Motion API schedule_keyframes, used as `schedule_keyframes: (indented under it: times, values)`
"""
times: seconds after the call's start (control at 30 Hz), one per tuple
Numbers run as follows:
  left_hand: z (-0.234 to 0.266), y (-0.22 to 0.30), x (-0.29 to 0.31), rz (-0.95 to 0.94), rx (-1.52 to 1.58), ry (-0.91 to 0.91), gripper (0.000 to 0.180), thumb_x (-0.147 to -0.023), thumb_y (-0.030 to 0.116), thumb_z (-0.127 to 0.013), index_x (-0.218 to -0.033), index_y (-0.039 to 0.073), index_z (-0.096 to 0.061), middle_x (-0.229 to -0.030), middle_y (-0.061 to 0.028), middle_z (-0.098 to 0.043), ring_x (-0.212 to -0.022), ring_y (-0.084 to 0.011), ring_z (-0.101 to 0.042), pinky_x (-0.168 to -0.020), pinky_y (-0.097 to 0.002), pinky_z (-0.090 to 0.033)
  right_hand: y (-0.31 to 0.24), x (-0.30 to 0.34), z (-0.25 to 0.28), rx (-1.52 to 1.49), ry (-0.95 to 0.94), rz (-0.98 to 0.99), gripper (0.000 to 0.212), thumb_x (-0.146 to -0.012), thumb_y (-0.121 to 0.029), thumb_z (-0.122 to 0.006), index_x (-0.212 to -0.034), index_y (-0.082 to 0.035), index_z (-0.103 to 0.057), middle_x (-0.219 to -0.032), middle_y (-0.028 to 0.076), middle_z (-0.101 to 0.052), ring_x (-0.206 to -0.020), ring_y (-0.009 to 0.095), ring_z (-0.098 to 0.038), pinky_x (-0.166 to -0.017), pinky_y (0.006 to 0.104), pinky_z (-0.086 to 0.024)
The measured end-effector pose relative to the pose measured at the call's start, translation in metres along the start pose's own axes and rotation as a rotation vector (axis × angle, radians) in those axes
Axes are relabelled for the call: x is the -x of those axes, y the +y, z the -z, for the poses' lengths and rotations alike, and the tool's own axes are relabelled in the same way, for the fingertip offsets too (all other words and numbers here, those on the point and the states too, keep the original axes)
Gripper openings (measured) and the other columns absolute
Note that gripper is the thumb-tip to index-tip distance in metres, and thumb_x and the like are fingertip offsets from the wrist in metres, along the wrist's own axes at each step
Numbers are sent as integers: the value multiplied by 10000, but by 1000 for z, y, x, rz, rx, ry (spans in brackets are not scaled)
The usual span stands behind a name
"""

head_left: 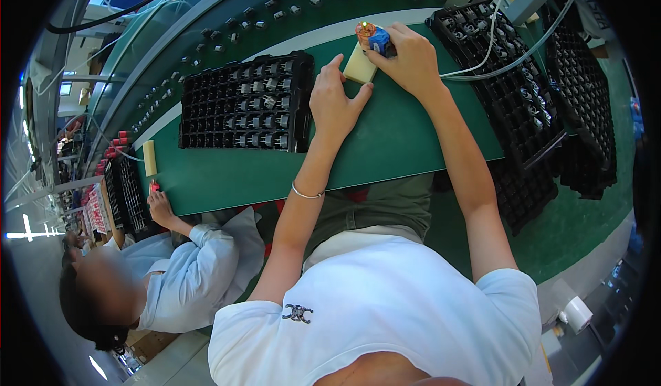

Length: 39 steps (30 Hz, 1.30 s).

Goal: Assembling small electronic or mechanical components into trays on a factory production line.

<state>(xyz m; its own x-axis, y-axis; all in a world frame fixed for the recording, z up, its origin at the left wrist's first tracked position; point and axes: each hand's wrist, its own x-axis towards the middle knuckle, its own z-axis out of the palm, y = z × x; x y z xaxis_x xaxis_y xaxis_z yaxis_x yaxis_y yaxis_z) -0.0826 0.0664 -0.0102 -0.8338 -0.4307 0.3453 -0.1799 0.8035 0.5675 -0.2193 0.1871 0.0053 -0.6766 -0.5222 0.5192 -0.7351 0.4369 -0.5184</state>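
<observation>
My right hand [413, 61] is closed round a small blue-and-orange handheld device [377, 40] with a bright spot on its orange end. Under it lies a cream-coloured rectangular block [359, 67] on the green tabletop [413, 135]. Next to the block's near left side, my left hand [336, 104] has its fingers and thumb spread, with nothing visible in it. To its left, a black compartment tray [298, 104] holds small metal parts in some of its pockets. Whether the device touches a part on the block is hidden by my right hand.
Small metal parts ride on the dark green curved conveyor [310, 16] beyond the table. More black trays [509, 87] stack at the right, crossed by pale hoses [496, 75]. At left sits another person, whose hand [162, 209] is near a red item and a second cream block [149, 159].
</observation>
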Motion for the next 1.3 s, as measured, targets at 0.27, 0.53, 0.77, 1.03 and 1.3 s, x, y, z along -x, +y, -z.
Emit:
schedule_keyframes:
  times: [0.27, 0.53, 0.77, 1.03, 1.3]
  values:
    - [-1, -9, 1, -41, 60, 52, 708, -682, 271, -805, -1257, -20, -511, -986, -159, -599, -918, -333, -607, -784, -418, -502, -6, -2, -2, -66, -39, -49, 362, -775, -338, -755, -917, -17, -666, -858, 114, -627, -732, 328, -635, -642, 386, -497]
    - [22, 13, 2, -36, 143, 92, 685, -716, 275, -773, -1282, 16, -487, -1145, -185, -513, -999, -380, -571, -818, -439, -499, -3, -2, 2, -196, -73, -150, 325, -825, -261, -766, -923, 18, -632, -805, 103, -613, -690, 144, -594, -622, 289, -459]
    - [60, 11, -6, -64, 434, -144, 400, -766, 171, -769, -1107, 17, -628, -812, -100, -603, -699, -189, -587, -626, -306, -466, -25, 11, 16, -939, -473, -202, 375, -795, -118, -755, -1120, 27, -636, -1011, 51, -666, -915, 117, -614, -847, 277, -478]
    - [87, 9, -7, 87, 431, -338, 229, -760, 180, -809, -864, 13, -691, -575, -25, -517, -521, -73, -435, -496, -257, -358, -43, 3, 25, -840, -501, -89, 409, -743, -167, -787, -1083, 24, -663, -953, 70, -691, -883, 134, -617, -838, 303, -490]
    - [100, 28, -37, -149, 359, -358, 241, -794, 193, -779, -902, -1, -683, -575, -58, -522, -505, -109, -470, -496, -274, -378, -42, 4, 38, -976, -315, -134, 343, -748, -116, -775, -1040, 25, -665, -932, 41, -685, -801, 86, -623, -742, 234, -491]
